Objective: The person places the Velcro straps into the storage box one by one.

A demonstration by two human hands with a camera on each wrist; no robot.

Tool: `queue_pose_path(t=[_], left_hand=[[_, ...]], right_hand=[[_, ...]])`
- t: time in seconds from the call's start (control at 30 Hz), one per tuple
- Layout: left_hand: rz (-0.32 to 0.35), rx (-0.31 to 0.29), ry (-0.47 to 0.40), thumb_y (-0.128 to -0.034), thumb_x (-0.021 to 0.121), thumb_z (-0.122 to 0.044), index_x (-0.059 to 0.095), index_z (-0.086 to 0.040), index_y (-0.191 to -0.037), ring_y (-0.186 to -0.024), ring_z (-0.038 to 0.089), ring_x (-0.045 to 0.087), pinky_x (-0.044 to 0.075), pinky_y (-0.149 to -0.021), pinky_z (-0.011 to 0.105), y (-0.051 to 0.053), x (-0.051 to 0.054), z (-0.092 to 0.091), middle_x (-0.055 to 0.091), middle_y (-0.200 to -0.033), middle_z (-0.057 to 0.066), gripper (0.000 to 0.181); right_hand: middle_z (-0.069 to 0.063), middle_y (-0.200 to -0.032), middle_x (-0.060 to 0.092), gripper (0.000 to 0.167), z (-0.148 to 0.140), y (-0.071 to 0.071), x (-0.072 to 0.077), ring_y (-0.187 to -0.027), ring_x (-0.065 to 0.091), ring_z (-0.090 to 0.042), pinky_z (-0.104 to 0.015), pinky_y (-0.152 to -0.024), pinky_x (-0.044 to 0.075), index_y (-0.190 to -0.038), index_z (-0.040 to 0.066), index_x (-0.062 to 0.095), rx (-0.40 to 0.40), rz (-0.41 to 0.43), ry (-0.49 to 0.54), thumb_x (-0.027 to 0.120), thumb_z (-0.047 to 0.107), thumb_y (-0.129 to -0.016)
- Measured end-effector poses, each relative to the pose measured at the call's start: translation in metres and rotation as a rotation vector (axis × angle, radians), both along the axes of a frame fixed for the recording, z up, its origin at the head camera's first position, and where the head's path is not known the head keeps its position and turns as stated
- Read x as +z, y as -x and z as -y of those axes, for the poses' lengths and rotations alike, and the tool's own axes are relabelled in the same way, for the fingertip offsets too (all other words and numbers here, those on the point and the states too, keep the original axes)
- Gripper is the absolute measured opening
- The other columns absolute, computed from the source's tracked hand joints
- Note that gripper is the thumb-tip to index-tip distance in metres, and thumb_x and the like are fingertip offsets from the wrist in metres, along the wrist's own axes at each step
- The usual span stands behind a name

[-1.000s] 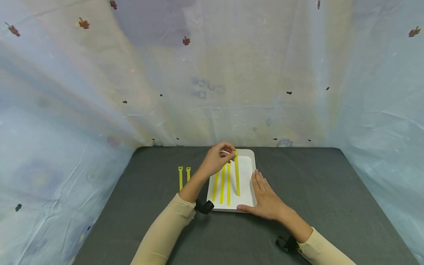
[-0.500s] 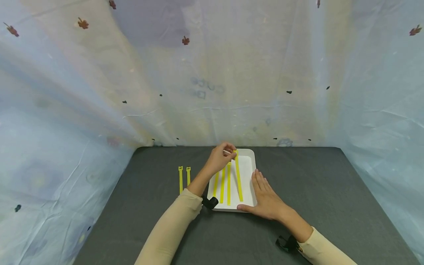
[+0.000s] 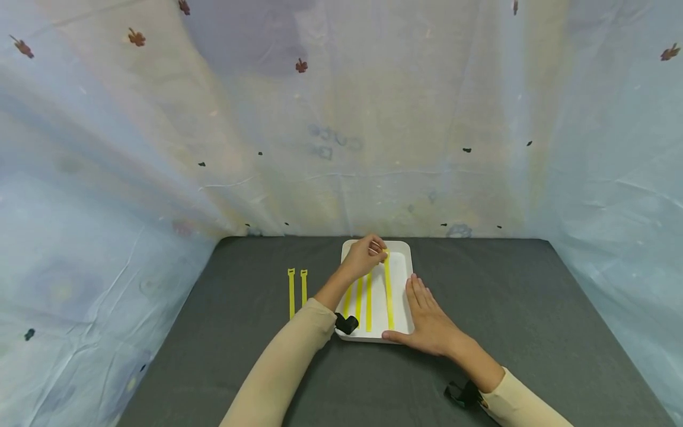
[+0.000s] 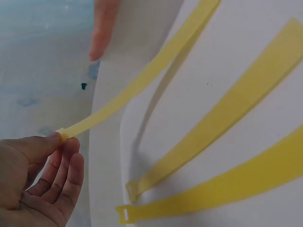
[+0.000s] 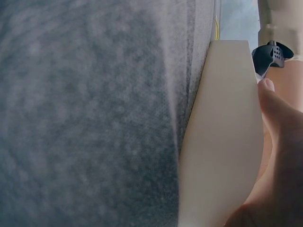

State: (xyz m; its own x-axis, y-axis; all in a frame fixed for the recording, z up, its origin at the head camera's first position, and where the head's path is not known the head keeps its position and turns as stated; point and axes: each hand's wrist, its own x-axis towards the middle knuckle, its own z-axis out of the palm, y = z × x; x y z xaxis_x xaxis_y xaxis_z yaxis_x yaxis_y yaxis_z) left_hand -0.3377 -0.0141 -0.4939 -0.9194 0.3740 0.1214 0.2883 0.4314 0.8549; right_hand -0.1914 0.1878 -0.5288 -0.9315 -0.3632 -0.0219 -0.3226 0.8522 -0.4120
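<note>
My left hand pinches the slotted head of a yellow cable strap between thumb and forefinger, near the far end of a white tray. In the left wrist view, the held strap slants from the fingertips across the tray, its head raised above the rim. Several similar yellow straps lie side by side on the tray to its left, partly hidden by the left hand and wrist. My right hand rests against the tray's right edge, fingers straight, thumb at the near right corner.
Two more yellow straps lie on the dark grey cloth-covered table left of the tray, their near ends covered by the left sleeve. A pale patterned curtain hangs behind and at both sides. Each wrist wears a black camera.
My left hand has moved slightly right and nearer with the strap. The strap's near end has shifted right and toward me on the tray. My right hand stays in place.
</note>
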Motion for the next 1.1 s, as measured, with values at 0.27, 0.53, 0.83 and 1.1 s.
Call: queue_pose_path(t=[0.27, 0.53, 0.83, 1.1], left_hand=[[0.044, 0.025, 0.052, -0.101, 0.077, -0.01, 0.068, -0.009, -0.111, -0.084, 0.015, 0.074, 0.059, -0.072, 0.027, 0.008, -0.01, -0.01, 0.074, -0.103, 0.007, 0.013], [0.058, 0.047, 0.09, -0.0994, 0.078, -0.008, 0.069, -0.008, -0.11, -0.081, 0.016, 0.074, 0.058, -0.07, 0.026, 0.015, -0.016, -0.02, 0.074, -0.101, 0.007, 0.014], [0.073, 0.06, 0.098, -0.0977, 0.079, -0.005, 0.069, -0.007, -0.107, -0.079, 0.013, 0.068, 0.052, -0.068, 0.021, 0.013, -0.022, -0.032, 0.071, -0.099, 0.007, 0.014], [0.044, 0.067, 0.105, -0.0964, 0.079, -0.004, 0.07, -0.005, -0.107, -0.082, 0.013, 0.066, 0.051, -0.072, 0.02, 0.009, -0.022, -0.041, 0.072, -0.097, 0.008, 0.014]], right_hand=[[-0.025, -0.178, -0.003, 0.139, -0.001, 0.0, -0.002, -0.166, 0.001, -0.039, -0.057, -0.133, 0.013, -0.169, -0.007, 0.007, 0.009, -0.013, 0.009, 0.063, 0.088, -0.085], [-0.025, -0.178, -0.003, 0.137, -0.002, 0.0, 0.0, -0.166, 0.001, -0.039, -0.057, -0.133, 0.013, -0.169, -0.007, 0.007, 0.021, -0.019, 0.019, 0.066, 0.085, -0.086], [-0.026, -0.178, -0.001, 0.136, -0.002, -0.001, 0.0, -0.165, 0.004, -0.042, -0.059, -0.132, 0.015, -0.168, -0.008, 0.008, 0.027, -0.04, 0.018, 0.066, 0.084, -0.087], [-0.027, -0.177, -0.001, 0.135, -0.002, -0.001, 0.001, -0.165, 0.004, -0.042, -0.059, -0.132, 0.015, -0.167, -0.01, 0.009, 0.034, -0.053, 0.019, 0.066, 0.083, -0.088]])
